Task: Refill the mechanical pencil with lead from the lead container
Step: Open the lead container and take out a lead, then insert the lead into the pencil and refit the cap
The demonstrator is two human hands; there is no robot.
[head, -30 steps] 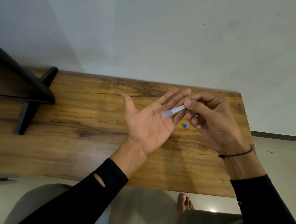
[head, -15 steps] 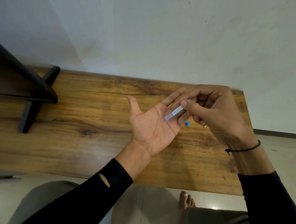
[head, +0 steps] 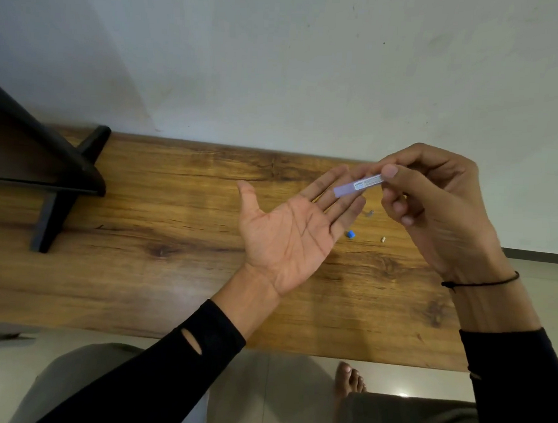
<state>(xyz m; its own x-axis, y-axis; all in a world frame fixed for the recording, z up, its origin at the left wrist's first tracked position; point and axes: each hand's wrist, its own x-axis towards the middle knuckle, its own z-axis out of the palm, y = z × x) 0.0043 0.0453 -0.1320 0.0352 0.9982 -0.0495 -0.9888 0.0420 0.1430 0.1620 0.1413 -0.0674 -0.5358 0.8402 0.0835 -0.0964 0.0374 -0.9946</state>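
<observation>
My right hand (head: 433, 206) pinches a slim translucent lead container (head: 356, 185) with a white label, tilted so its lower end points down at my left fingers. My left hand (head: 289, 234) is flat, palm up, fingers apart, just under that end, with nothing visible on the palm. A small blue cap (head: 350, 234) lies on the wooden table (head: 173, 238) by my left little finger. Two tiny metallic parts (head: 370, 213) (head: 382, 239) lie near it. I see no mechanical pencil in view; part of the table is hidden behind my right hand.
A black stand with a foot (head: 62, 193) occupies the table's left end, against the white wall. The table's near edge runs across the lower frame; below it are my knees and a bare foot (head: 349, 380) on the tiled floor.
My right hand lifted the lead container up and to the right, from over the palm to over the fingertips. My left hand stayed flat. The small metal parts came into sight.
</observation>
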